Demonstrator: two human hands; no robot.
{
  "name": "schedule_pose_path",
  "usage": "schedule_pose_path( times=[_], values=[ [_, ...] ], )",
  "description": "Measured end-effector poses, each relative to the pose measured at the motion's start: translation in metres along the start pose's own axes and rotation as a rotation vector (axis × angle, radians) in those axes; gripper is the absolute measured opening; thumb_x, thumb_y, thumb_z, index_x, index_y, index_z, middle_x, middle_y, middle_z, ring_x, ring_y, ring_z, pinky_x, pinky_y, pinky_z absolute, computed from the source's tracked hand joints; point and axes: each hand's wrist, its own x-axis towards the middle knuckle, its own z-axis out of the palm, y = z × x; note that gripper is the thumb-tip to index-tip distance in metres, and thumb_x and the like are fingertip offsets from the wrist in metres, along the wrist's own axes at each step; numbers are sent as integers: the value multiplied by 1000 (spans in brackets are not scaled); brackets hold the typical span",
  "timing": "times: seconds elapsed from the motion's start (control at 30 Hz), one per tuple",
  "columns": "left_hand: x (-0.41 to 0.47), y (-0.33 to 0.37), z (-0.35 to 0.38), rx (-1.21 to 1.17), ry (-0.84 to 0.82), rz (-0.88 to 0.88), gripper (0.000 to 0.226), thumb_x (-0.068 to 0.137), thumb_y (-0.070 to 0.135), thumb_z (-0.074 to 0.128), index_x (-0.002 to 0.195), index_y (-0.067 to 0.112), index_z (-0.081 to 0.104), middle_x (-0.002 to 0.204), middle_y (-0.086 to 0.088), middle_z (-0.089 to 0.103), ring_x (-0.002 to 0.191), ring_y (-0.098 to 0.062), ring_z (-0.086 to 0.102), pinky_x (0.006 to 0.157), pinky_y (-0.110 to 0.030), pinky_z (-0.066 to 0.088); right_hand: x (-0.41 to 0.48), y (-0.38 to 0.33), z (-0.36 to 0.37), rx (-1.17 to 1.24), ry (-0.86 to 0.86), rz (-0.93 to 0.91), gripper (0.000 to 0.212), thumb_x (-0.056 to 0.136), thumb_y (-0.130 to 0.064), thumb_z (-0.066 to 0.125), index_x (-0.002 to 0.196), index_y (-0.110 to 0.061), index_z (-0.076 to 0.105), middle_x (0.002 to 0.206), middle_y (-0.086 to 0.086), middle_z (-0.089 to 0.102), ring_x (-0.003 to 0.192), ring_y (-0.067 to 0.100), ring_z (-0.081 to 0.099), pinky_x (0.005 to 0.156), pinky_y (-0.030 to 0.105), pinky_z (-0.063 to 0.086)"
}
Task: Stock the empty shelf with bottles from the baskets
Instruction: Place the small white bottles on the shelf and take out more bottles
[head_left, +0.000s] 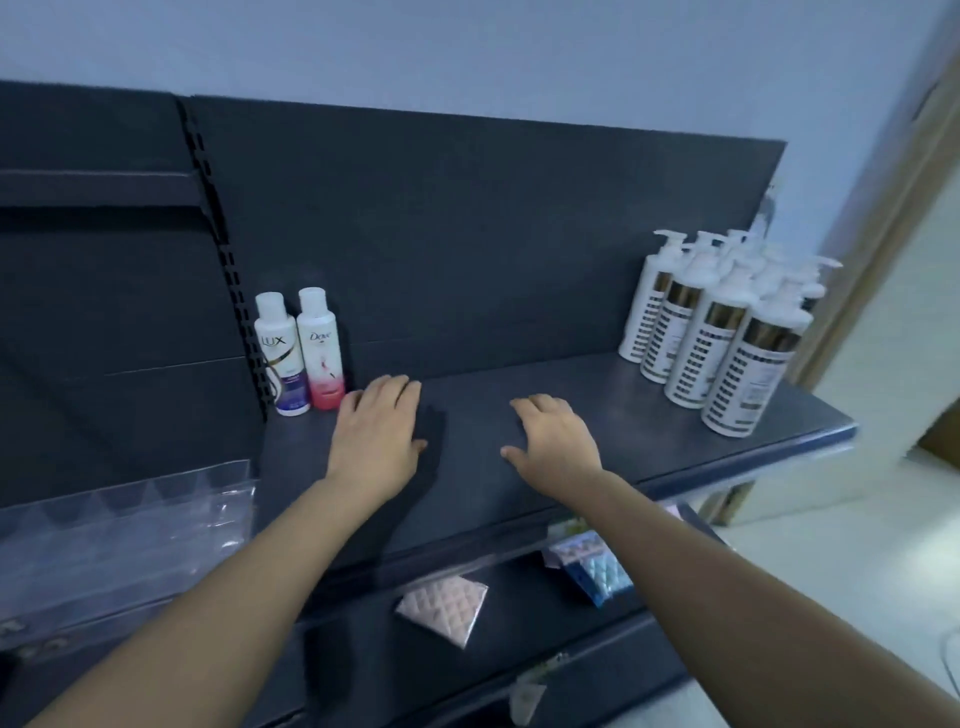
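Lower shelf, nearest: a dark lower shelf (519, 618) carried a pink quilted packet (444, 605) and, to its right, a few blue packets (592, 564). None of these were bottles.
Clear plastic, near left: a clear plastic divider (119, 519) lay on the neighbouring bay. Whether it held anything could not be told.
Hands: two bare forearms reached up from the bottom of the view. The left hand (376, 436) and right hand (558, 441) were both palm down over the shelf, fingers loosely straight and slightly spread, gripping nothing. Whether they rested on the surface or hovered just above it could not be told.
Shelf being stocked: a dark shelf (649, 410) ran from left to right under the hands.
Bottles, left end: a white Lux bottle (280, 358) and a white-and-pink Dove bottle (321, 353) stood upright, touching side by side at the back left corner, just beyond the left hand.
Bottles, right end: a cluster of white pump bottles (722, 332) stood upright in close rows, well apart from the right hand.
Baskets: none appeared in view, so their contents could not be told.
Progress: judged early to midway. Both ends were stocked, and the wide stretch between the two groups was left to fill.
Farthest: a dark back panel (467, 234) rose behind the shelf.
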Motion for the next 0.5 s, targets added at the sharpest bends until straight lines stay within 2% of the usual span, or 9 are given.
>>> schedule_pose_path(
  times=[0.17, 0.4, 0.5],
  values=[
    [-37, 90, -5, 2, -131, 132, 67, 90, 38, 60, 145, 14, 30, 153, -2, 30, 144, -21, 21, 114, -36, 22, -87, 59, -22, -45, 4, 127, 58, 92, -38, 61, 141, -14, 43, 139, 8, 47, 131, 29, 40, 107, 38, 36],
    [-94, 203, 5, -79, -164, 333, 57, 92, 40, 53, 140, 15, 37, 145, -1, 39, 137, -20, 32, 108, -34, 28, -216, 128, -39, -71, -24, 340, 51, 89, -39, 63, 132, -15, 50, 130, 8, 53, 124, 31, 48, 99, 37, 40],
    [-113, 242, 12, -75, -194, 439, 57, 90, 38, 58, 139, 17, 37, 142, 1, 42, 134, -19, 36, 107, -32, 30, -267, 149, -49, -89, -47, 451, 52, 90, -37, 62, 134, -15, 48, 133, 9, 51, 124, 32, 48, 100, 38, 42]
  ],
)
